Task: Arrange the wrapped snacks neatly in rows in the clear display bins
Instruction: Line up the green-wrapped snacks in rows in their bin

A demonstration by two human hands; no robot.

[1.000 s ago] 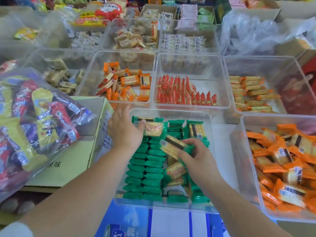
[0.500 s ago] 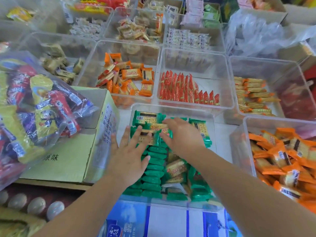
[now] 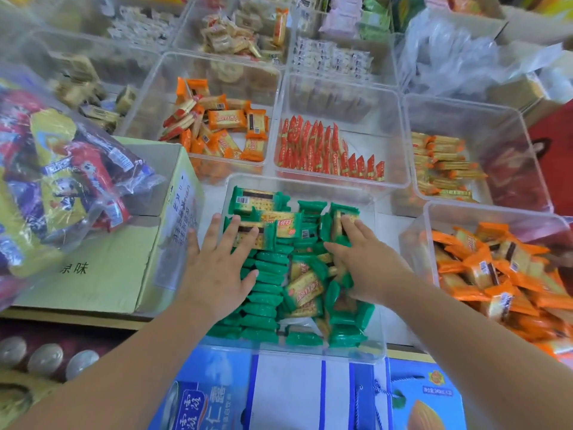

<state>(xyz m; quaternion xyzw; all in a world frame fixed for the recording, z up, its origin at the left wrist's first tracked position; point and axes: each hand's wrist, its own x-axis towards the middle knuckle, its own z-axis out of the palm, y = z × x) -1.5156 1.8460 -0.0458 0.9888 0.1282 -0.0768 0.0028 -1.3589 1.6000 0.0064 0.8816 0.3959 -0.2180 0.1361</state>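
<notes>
Obs. — You are working in the nearest clear bin [image 3: 310, 353], the one holding the green wrapped snacks [image 3: 263, 293].

Left hand [image 3: 217, 274]: you are laying it flat, palm down and fingers spread, along the stacked left-hand row. The fingertips are reaching onto a flat packet [image 3: 251, 235] at the far end. Nothing is clasped; the hand is slack and pressing. Probable reason: you are bracing the finished row so it does not topple while the other side gets sorted.

Right hand [image 3: 362, 259]: you are stretching it over the right side of the bin, fingers lying across an end packet [image 3: 339, 223] near the far right corner, thumb splayed out to the left. No packet is enclosed as far as the view shows; it reads as a nudge, not a grasp. Likely you are squaring that packet against the wall.

Between your hands the middle packets [image 3: 305, 288] are lying tilted and face-up, not in a row. Judgement: left column is about done, centre and right are needing work.

Surroundings: a cardboard box [image 3: 102, 274] is sitting just left of the bin; a bin of orange snacks [image 3: 496, 268] is lying jumbled to the right.
</notes>
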